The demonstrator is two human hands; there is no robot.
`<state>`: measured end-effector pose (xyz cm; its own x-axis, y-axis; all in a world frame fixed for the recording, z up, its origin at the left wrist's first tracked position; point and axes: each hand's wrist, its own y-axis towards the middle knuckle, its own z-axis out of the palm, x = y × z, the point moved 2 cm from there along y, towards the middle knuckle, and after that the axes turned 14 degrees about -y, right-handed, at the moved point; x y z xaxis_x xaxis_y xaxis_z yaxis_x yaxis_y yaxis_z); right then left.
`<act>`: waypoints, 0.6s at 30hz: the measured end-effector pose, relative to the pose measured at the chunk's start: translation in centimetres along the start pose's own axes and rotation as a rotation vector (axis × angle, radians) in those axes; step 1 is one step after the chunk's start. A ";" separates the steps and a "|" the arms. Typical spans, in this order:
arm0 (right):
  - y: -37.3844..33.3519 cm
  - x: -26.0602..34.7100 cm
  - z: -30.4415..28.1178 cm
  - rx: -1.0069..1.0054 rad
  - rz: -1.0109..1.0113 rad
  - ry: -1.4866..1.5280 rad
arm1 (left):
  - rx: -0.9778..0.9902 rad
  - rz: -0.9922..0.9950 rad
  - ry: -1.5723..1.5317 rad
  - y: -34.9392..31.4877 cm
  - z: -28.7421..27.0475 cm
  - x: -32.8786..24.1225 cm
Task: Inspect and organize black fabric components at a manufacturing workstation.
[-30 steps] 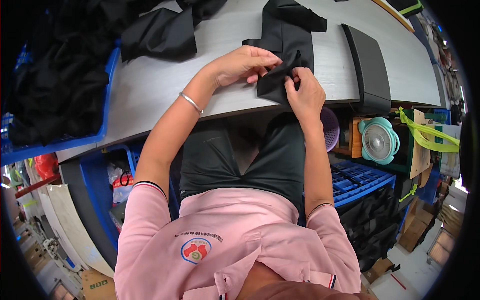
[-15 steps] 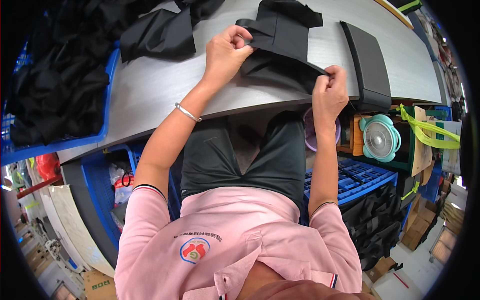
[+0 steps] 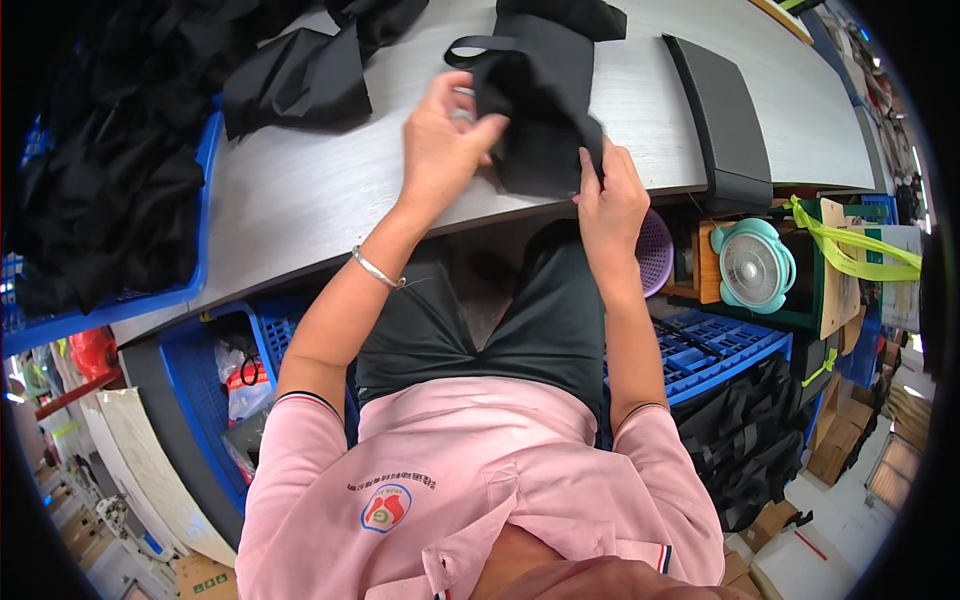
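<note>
A: Nearest first?

B: Pink shirt sleeves, dark lap, then both forearms reaching up to the table (image 3: pixel 300 200) edge. Silver bracelet (image 3: pixel 375 268) on the left wrist.

A: Hands?

B: Left hand (image 3: pixel 440 150) curled, thumb and fingers pinching the left side of a black fabric piece (image 3: pixel 540 110). Right hand (image 3: pixel 610 200) closed on its lower right edge, fingers pressed together around the cloth.

A: And the piece itself?

B: Held between both hands at the near table edge, partly lifted, its loop strap toward the far side.

A: Step in hand?

B: Likely mid-fold or turning the piece over. Next move, by the look of it: a steady pinch on both sides and a flat bit of table to lay it on.

A: Containers?

B: Under the table, left: blue bin (image 3: pixel 200 370) holding plastic bags (image 3: pixel 240 390). Right: purple basket (image 3: pixel 655 250), contents hidden; blue slatted crate (image 3: pixel 700 345), nothing distinguishable on it. Beside these, a small green fan (image 3: pixel 752 268).

A: Further out?

B: On the table's left end, blue crate (image 3: pixel 203 180) heaped with black cloth (image 3: pixel 100 170). More loose black cloth pieces (image 3: pixel 295 80) just beside it, and a long black case (image 3: pixel 725 120) to the right.
</note>
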<state>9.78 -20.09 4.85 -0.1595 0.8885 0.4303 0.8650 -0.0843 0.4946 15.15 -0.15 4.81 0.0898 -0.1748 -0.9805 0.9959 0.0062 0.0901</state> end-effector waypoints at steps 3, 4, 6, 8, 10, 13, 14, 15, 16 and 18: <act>1.9 -2.0 -0.9 0.068 0.334 0.254 | -0.211 0.170 0.070 0.4 -0.4 -0.1; 2.7 -2.8 -1.3 0.180 0.292 0.128 | -0.224 0.156 0.143 0.4 -0.5 -0.1; 3.4 -4.8 -2.5 0.349 0.193 0.380 | -0.159 0.186 0.151 -0.2 -0.4 -0.3; 4.4 -7.9 -4.1 0.254 0.202 0.502 | -0.124 0.179 0.175 -1.2 -0.3 -0.6; 5.4 -11.0 -6.2 -0.042 0.089 -0.194 | -0.097 0.317 0.110 -2.4 0.0 -1.2; 6.2 -14.7 -7.2 -0.175 0.073 -0.872 | -0.160 0.310 -0.002 -4.0 0.5 -1.8; 6.5 -15.9 -7.2 -0.095 0.093 -0.841 | -0.159 0.312 -0.001 -4.6 0.7 -2.0; 6.9 -16.9 -7.3 0.010 0.112 -0.806 | -0.137 0.297 -0.047 -5.1 1.0 -2.1; 7.4 -17.6 -7.6 -0.016 0.109 -0.805 | -0.117 0.281 -0.093 -5.8 1.2 -2.2; 8.0 -18.6 -8.2 0.007 0.360 -0.381 | -0.081 0.261 -0.147 -7.0 1.6 -2.2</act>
<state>15.82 -40.94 7.01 0.3319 0.9048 0.2668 0.8364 -0.4131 0.3603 7.94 -1.42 6.66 0.3458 -0.2979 -0.8898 0.9376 0.1466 0.3153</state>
